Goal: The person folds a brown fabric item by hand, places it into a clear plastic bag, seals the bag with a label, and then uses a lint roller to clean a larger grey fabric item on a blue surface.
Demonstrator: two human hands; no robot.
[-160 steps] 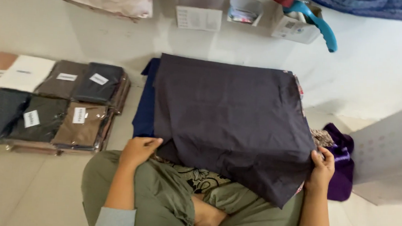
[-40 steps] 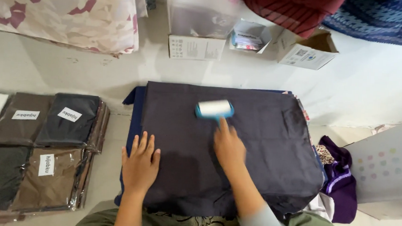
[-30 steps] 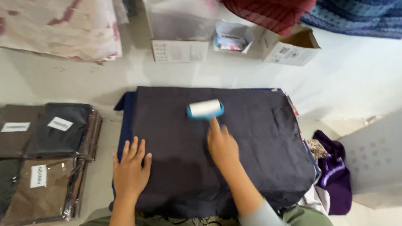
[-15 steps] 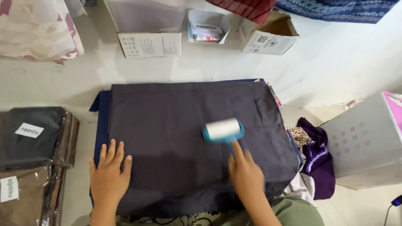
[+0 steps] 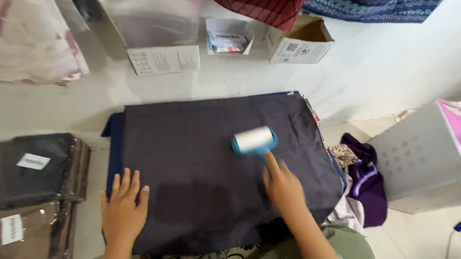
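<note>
Dark grey cloth (image 5: 206, 170) lies folded flat on a stack of fabric on the pale floor (image 5: 394, 75), seen from the head camera, the only view. The left hand (image 5: 123, 209) rests palm down with fingers spread on the cloth's near left corner, gripping nothing. The right hand (image 5: 283, 186) is closed around the handle of a blue lint roller (image 5: 254, 140), forefinger laid along it; the white roll sits on the cloth right of centre. The hand is blurred. Bagged garments (image 5: 21, 186) lie to the left, a purple cloth (image 5: 366, 178) and a white box (image 5: 432, 152) to the right, cartons (image 5: 300, 40) along the far wall. The step in hand seems to be rolling lint off the top face. Any further stroke would call for even pressure and the left palm pinning the cloth so it does not ruck.
</note>
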